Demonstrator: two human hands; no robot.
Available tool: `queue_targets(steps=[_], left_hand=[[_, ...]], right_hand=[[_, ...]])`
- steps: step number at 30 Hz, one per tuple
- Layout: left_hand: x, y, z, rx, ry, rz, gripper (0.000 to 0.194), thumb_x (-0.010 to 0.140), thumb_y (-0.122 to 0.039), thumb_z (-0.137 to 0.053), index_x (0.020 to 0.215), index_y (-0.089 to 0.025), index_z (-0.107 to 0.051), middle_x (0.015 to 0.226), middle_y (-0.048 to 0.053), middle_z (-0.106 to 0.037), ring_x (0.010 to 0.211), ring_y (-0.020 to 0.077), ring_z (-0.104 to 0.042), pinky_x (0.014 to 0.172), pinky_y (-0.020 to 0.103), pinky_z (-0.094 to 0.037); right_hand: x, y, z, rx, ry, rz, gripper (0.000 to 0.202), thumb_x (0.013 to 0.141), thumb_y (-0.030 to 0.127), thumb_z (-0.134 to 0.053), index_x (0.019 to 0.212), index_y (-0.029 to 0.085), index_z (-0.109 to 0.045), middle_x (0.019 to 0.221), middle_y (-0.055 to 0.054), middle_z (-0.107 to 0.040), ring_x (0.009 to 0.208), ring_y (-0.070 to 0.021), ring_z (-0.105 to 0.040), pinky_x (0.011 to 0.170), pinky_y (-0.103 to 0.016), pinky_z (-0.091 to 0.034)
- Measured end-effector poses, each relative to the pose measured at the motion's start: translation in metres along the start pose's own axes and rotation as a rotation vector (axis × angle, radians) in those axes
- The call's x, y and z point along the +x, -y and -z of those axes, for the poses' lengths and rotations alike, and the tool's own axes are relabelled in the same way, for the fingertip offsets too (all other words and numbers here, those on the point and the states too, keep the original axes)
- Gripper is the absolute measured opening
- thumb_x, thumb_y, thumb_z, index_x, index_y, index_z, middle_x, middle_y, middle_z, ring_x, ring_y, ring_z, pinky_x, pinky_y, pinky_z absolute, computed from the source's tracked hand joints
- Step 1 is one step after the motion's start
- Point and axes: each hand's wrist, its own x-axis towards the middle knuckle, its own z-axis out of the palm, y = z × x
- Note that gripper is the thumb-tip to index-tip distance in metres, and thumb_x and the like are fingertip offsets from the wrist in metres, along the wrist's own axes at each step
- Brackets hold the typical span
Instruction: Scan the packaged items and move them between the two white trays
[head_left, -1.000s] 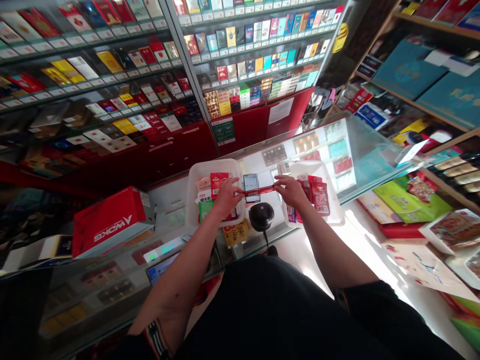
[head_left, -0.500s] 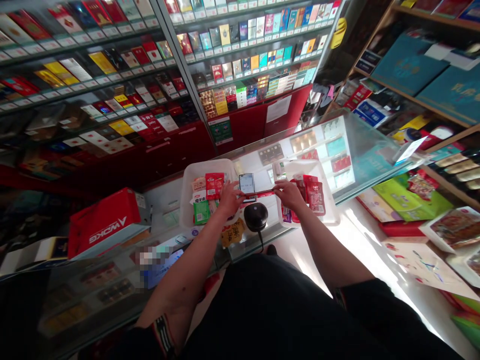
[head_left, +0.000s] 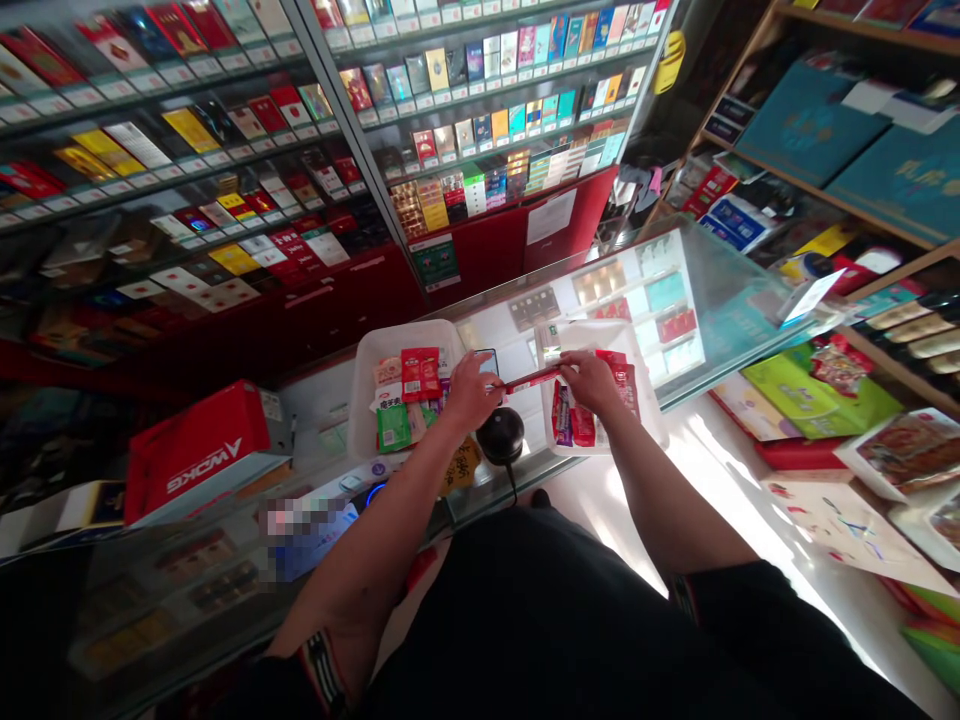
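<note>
Between my two hands stretches a narrow red snack packet [head_left: 534, 380], seen nearly edge-on. My left hand [head_left: 472, 393] pinches its left end, while the fingers of my right hand [head_left: 590, 380] close on the other end. Below the packet stands a round black scanner [head_left: 500, 436] with a cable. A phone [head_left: 489, 357] lies partly hidden behind my left hand. On the left, a white plastic tray [head_left: 361, 400] holds several red, green and purple snack packets [head_left: 421, 375]. Under my right hand, a second white tray [head_left: 654, 425] holds more red and purple packets [head_left: 583, 425].
Both trays rest on a glass display counter [head_left: 720, 320]. A red shoe-type box [head_left: 199, 450] sits at its left, with a yellow handwritten sign [head_left: 459, 465] near the scanner. Shelves of small packs [head_left: 480, 130] rise behind; large teal boxes [head_left: 814, 125] fill a shelf at right.
The red packet and both hands have lifted slightly off the counter, with the packet now tilted up to the right. My left hand has moved over the phone. The view has shifted a little.
</note>
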Motion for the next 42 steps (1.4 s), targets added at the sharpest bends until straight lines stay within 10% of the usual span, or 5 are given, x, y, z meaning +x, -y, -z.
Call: queue_targets(steps=[16, 29, 42], left_hand=[[-0.036, -0.109, -0.054, 0.202, 0.029, -0.144, 0.010, 0.089, -0.023, -0.072, 0.089, -0.020, -0.082, 0.161, 0.013, -0.053, 0.160, 0.0420, -0.030, 0.130, 0.069, -0.021], [-0.046, -0.130, -0.111, 0.217, 0.076, -0.037, 0.022, 0.090, -0.019, -0.067, 0.104, -0.021, -0.084, 0.164, 0.014, -0.051, 0.163, 0.0425, -0.026, 0.131, 0.073, -0.014], [-0.056, -0.131, -0.079, 0.159, -0.045, -0.083, 0.022, 0.095, -0.023, -0.063, 0.109, -0.017, -0.079, 0.160, 0.017, -0.053, 0.155, 0.0376, -0.040, 0.129, 0.059, -0.034]], right_hand=[[0.016, -0.034, 0.019, -0.241, 0.189, 0.036, 0.032, 0.095, 0.013, -0.056, 0.108, 0.020, -0.085, 0.113, -0.008, -0.081, 0.107, -0.0212, -0.071, 0.098, -0.029, -0.050], [0.023, -0.041, 0.012, -0.383, 0.379, 0.246, 0.033, 0.097, 0.010, -0.054, 0.109, 0.017, -0.083, 0.117, -0.012, -0.080, 0.105, -0.0218, -0.072, 0.093, -0.028, -0.051], [0.022, -0.009, 0.010, -0.321, 0.256, 0.202, 0.025, 0.098, 0.023, -0.060, 0.109, 0.016, -0.082, 0.117, -0.014, -0.078, 0.108, -0.0256, -0.071, 0.099, -0.034, -0.049]])
